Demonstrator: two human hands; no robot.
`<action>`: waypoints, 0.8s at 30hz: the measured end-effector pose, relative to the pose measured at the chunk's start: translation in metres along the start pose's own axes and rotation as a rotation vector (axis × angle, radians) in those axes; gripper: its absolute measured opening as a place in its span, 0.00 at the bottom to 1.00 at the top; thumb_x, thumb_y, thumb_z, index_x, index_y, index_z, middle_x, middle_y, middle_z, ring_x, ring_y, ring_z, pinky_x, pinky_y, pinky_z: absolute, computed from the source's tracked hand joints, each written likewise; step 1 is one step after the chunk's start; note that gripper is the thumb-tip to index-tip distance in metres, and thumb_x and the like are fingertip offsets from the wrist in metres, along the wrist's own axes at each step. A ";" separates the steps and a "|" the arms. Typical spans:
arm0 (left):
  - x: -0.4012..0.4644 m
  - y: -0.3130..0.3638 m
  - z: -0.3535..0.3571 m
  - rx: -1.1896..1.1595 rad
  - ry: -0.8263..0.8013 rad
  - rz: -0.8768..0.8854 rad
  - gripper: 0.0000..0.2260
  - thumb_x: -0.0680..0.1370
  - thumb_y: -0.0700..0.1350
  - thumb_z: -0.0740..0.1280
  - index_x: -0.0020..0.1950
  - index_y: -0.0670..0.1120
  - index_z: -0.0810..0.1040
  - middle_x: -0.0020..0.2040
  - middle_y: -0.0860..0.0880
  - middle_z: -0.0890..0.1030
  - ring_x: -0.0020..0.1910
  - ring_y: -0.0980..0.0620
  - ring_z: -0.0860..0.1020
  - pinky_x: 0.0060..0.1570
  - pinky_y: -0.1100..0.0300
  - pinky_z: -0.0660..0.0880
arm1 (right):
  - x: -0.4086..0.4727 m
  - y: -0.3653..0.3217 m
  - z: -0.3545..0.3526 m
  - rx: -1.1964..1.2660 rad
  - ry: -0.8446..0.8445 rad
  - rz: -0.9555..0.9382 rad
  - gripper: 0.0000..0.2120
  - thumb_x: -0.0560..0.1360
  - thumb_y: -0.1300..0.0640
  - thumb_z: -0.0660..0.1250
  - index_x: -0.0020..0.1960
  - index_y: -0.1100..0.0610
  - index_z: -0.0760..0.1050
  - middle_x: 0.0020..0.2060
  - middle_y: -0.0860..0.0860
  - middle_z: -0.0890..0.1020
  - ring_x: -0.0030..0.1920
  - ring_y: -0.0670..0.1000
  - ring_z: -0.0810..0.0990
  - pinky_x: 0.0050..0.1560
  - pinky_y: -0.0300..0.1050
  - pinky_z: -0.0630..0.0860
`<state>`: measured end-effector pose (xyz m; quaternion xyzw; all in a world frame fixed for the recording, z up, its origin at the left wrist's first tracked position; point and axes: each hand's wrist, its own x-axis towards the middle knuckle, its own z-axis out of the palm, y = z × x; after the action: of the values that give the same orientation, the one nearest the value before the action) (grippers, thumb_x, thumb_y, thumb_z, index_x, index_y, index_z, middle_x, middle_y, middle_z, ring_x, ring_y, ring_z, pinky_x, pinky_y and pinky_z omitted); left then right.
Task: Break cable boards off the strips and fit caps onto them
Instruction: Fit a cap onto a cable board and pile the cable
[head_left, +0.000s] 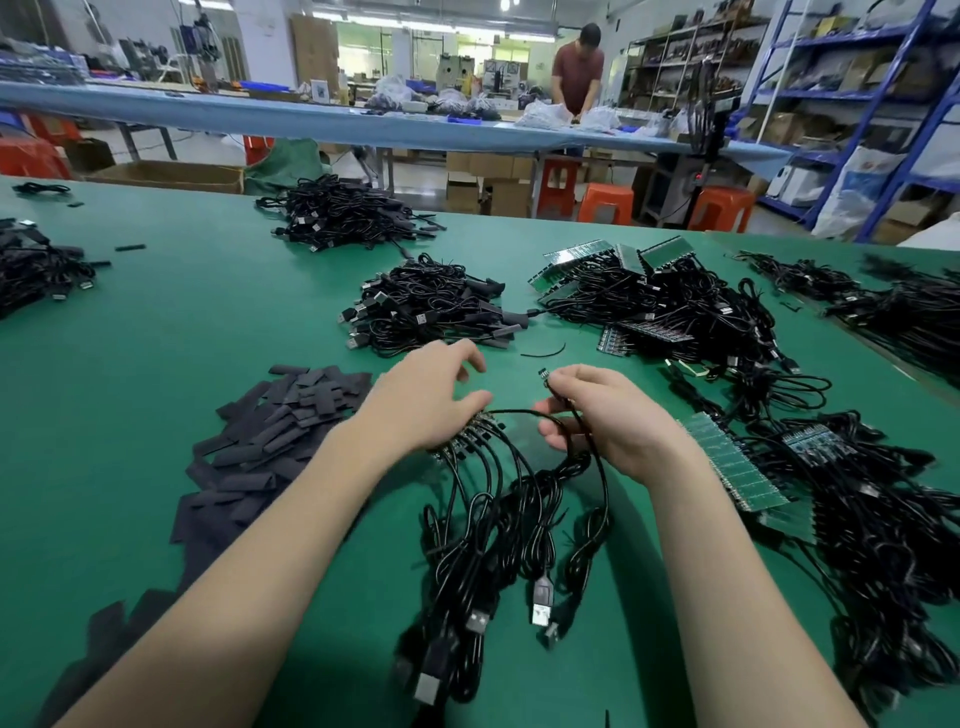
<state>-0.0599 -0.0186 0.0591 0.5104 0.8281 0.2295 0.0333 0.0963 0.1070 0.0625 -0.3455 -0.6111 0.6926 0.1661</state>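
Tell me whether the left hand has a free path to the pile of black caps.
Probably yes. The left hand is open, resting over the board strip, and the black caps lie just to its left with bare green table between.

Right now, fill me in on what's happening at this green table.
A person is working through cable boards. The right hand pinches a single small board with its cable trailing down, apparently just snapped free. The left hand rests, fingers loose, on the strip that still carries a row of cabled boards. A pile of black caps lies to the left, none picked up yet. Heaps of cables sit farther back on the green table.
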 end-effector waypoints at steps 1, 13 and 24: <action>-0.001 0.005 0.003 0.031 0.066 0.051 0.11 0.80 0.55 0.66 0.61 0.54 0.75 0.56 0.54 0.78 0.55 0.52 0.76 0.57 0.51 0.76 | 0.001 0.000 0.000 -0.061 0.033 -0.010 0.05 0.84 0.57 0.61 0.51 0.58 0.72 0.39 0.57 0.82 0.29 0.51 0.83 0.29 0.42 0.79; -0.010 0.039 0.039 -0.724 0.022 0.018 0.08 0.83 0.41 0.61 0.54 0.45 0.80 0.47 0.49 0.85 0.43 0.58 0.83 0.49 0.71 0.76 | -0.003 -0.029 0.001 -0.280 0.209 -0.296 0.04 0.83 0.55 0.60 0.51 0.54 0.72 0.40 0.48 0.88 0.42 0.46 0.84 0.43 0.43 0.81; -0.006 0.044 0.041 -1.778 -0.040 -0.377 0.04 0.82 0.37 0.65 0.56 0.42 0.75 0.40 0.49 0.84 0.37 0.54 0.81 0.36 0.65 0.77 | 0.018 -0.018 0.038 -0.156 0.142 -0.174 0.07 0.82 0.52 0.63 0.51 0.55 0.76 0.40 0.49 0.79 0.38 0.49 0.77 0.39 0.44 0.72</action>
<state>-0.0086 0.0072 0.0397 0.1564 0.4148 0.7656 0.4662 0.0546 0.0943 0.0759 -0.3513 -0.6774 0.5996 0.2410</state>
